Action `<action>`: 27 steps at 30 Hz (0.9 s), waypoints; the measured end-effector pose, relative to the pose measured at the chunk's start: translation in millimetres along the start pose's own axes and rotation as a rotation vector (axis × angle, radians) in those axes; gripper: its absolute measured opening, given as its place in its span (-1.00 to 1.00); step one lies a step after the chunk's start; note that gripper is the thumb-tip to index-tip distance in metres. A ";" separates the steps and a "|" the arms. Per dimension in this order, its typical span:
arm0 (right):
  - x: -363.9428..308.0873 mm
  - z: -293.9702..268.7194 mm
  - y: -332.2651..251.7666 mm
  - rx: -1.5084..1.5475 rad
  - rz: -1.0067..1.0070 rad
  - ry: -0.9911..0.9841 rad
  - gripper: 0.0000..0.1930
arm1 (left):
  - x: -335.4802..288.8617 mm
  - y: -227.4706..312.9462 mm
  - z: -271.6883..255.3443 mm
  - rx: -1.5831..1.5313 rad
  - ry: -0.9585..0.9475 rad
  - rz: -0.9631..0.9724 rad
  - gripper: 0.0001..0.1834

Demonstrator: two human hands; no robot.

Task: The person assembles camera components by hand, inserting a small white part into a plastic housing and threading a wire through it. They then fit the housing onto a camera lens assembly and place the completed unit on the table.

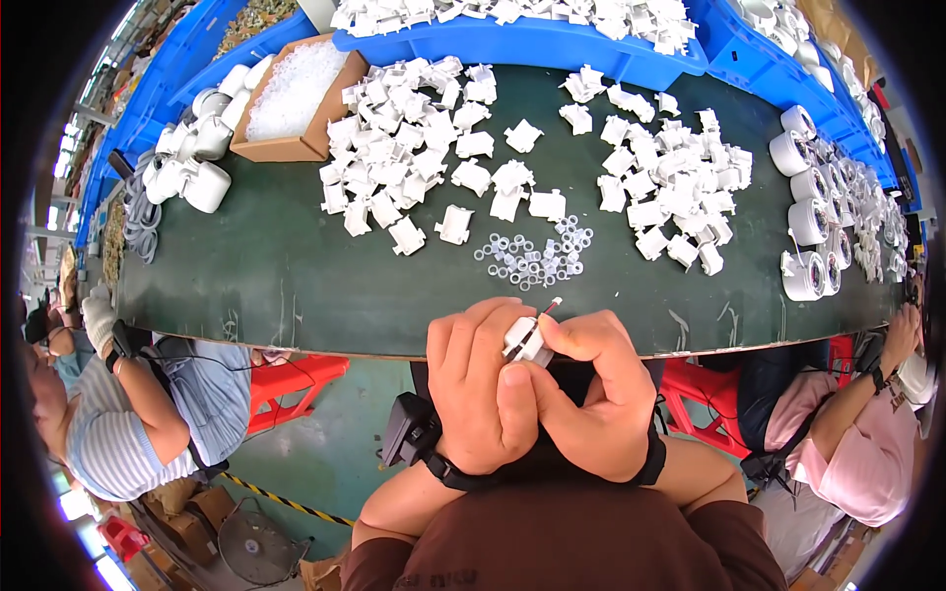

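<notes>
My left hand (480, 384) and my right hand (599, 389) meet at the table's near edge, both closed on one small white plastic part (524, 338). A short dark and reddish wire (548, 309) with a pale tip sticks up from it, beside my right index finger. My fingers cover much of the part. Just beyond lies a loose spread of clear plastic rings (537, 258). Farther back, white plastic pieces of a similar look form a left heap (389, 138) and a right heap (680, 182).
Blue bins (522, 47) line the table's back. A cardboard box (281, 148) of clear small parts stands back left, near white rounded housings (202, 182). White cylindrical units (808, 222) line the right side. Co-workers sit left and right by red stools (286, 394).
</notes>
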State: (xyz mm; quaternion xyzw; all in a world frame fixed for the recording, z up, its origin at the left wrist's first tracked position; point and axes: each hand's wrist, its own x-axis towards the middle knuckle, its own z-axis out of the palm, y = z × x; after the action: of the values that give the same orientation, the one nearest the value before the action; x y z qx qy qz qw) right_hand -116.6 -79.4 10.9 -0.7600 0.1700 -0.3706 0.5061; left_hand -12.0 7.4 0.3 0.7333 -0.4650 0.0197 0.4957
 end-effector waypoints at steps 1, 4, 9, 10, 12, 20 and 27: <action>1.2 -0.9 -0.3 0.001 -0.001 0.000 -0.56 | 0.2 0.0 -0.7 0.001 0.001 0.000 -0.53; 7.0 -6.2 -2.5 0.056 0.037 -0.061 -0.56 | 0.2 -1.0 -2.6 -0.002 -0.012 -0.006 -0.51; 0.8 4.9 0.3 0.050 0.040 0.073 -0.67 | 0.2 -2.3 0.7 -0.011 0.020 0.000 -0.58; 1.0 5.6 0.3 0.050 0.038 0.072 -0.67 | 0.4 -2.9 0.7 -0.011 0.022 0.001 -0.58; 1.6 6.2 0.4 0.077 0.064 0.069 -0.67 | 0.9 -4.2 0.9 -0.030 0.034 0.013 -0.59; -0.5 2.2 3.3 0.035 0.001 -0.036 -0.57 | 1.0 -8.1 -2.5 -0.049 0.026 0.020 -0.61; 13.0 -0.7 -6.6 0.328 0.274 -0.087 -0.75 | 0.0 -14.4 -14.0 -0.381 -0.040 -0.133 -0.69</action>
State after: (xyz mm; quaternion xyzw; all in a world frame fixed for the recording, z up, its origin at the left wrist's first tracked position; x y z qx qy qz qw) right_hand -109.1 -85.2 22.0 -0.6527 0.1872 -0.2879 0.6753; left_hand 4.2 18.9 -2.8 0.6558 -0.4205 -0.1161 0.6161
